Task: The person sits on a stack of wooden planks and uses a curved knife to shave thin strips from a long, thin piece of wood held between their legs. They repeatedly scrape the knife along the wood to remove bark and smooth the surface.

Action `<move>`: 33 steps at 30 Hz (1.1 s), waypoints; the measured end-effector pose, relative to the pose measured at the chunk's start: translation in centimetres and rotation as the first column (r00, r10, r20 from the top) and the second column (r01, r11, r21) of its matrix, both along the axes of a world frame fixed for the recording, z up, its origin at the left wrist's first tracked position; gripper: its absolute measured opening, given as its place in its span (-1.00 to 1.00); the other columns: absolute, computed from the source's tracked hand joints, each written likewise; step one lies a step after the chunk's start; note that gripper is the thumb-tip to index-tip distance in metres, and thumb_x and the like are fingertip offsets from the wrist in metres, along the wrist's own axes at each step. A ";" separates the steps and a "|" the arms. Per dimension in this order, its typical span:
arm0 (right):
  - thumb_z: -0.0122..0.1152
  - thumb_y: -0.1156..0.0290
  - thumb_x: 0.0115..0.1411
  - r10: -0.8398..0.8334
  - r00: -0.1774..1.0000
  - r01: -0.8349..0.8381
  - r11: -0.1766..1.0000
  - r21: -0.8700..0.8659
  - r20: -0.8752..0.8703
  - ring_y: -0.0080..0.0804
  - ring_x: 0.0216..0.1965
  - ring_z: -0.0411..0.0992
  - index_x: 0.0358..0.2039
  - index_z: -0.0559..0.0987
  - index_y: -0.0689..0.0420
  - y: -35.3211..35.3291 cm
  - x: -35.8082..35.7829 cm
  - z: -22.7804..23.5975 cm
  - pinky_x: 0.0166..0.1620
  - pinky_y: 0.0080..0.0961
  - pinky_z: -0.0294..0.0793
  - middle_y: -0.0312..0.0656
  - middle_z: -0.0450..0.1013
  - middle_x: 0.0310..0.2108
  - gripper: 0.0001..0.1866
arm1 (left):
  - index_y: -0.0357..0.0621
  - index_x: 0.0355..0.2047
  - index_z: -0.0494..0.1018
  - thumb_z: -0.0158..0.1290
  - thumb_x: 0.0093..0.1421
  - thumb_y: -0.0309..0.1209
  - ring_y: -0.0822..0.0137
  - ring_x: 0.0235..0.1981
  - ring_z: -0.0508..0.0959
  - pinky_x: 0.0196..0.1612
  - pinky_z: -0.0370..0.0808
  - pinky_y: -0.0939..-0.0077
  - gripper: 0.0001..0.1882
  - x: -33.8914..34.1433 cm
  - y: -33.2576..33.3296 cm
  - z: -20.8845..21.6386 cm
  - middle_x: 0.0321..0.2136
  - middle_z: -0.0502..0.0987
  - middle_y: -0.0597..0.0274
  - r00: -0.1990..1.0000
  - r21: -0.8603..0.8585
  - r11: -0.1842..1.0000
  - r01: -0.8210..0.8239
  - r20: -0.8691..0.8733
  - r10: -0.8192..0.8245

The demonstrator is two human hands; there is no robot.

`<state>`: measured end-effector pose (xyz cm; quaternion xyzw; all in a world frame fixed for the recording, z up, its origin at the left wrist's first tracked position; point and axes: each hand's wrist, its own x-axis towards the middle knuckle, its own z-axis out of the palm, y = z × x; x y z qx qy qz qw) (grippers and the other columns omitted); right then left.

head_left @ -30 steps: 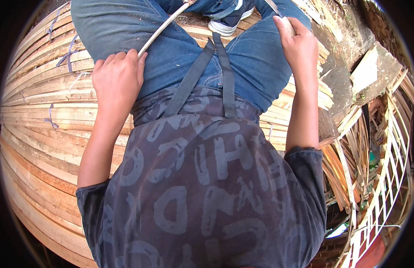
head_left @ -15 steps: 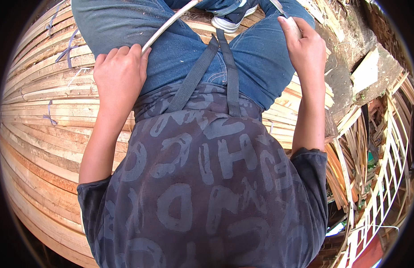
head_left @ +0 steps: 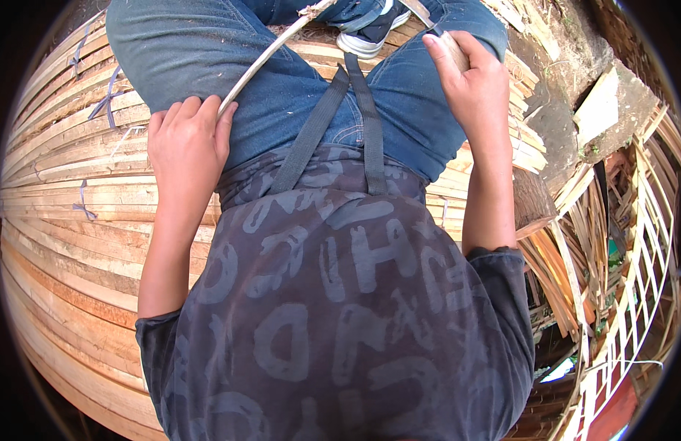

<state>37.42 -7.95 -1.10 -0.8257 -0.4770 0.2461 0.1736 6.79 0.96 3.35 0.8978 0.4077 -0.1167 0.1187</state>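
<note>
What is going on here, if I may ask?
A seated person in jeans is handling a pale stick and a bladed tool. The left hand grips the near end of the pale stick, which slants up between the legs and out of the picture. The right hand holds the bladed tool by its handle, apart from the stick as far as shown. Tied wooden strips lie at the left.

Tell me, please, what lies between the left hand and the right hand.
In the head view, blue jeans and two dark straps lie between the left hand and the right hand; the pale strip slants from the left hand across the jeans.
</note>
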 end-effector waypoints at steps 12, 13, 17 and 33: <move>0.26 0.18 0.17 0.157 0.975 -0.145 0.986 0.085 -0.159 0.00 -0.44 0.50 -0.40 0.49 0.15 1.0 -3.3 1.8 -0.44 -0.21 0.45 -0.08 0.51 -0.53 -0.71 | -0.11 -0.02 0.49 0.09 0.18 -0.49 0.05 -0.23 0.59 -0.21 0.50 0.27 -0.68 -7.0 1.1 2.9 -0.08 0.54 0.02 0.992 -0.022 0.992 -0.127 0.014 0.127; 0.26 0.18 0.17 0.165 0.974 -0.150 0.983 0.106 -0.153 0.00 -0.44 0.51 -0.39 0.49 0.15 1.1 -3.5 1.8 -0.43 -0.21 0.45 -0.08 0.51 -0.53 -0.71 | -0.12 0.03 0.45 0.06 0.18 -0.53 0.05 -0.27 0.60 -0.25 0.52 0.21 -0.63 -6.9 1.5 3.2 -0.09 0.54 0.01 0.980 -0.060 0.978 -0.199 -0.003 0.199; 0.25 0.20 0.17 0.187 0.962 -0.162 0.978 0.135 -0.198 0.02 -0.44 0.51 -0.37 0.48 0.15 1.1 -4.1 0.9 -0.42 -0.20 0.46 -0.06 0.52 -0.53 -0.73 | -0.16 -0.01 0.38 0.01 0.20 -0.55 -0.09 -0.36 0.57 -0.33 0.47 0.11 -0.68 -8.2 1.8 1.8 -0.29 0.55 -0.07 0.975 -0.050 0.977 -0.208 0.069 0.211; 0.29 0.08 0.13 0.176 0.983 -0.163 0.961 0.223 -0.042 -0.07 -0.55 0.50 -0.49 0.49 0.11 2.3 -4.8 -0.7 -0.53 -0.25 0.45 -0.11 0.49 -0.63 -0.66 | -0.21 -0.27 0.20 -0.11 0.24 -0.49 -0.22 -0.54 0.40 -0.44 0.30 0.08 -0.89 -6.9 1.6 -0.7 -0.61 0.34 -0.18 0.913 -0.340 0.867 -0.365 0.051 0.404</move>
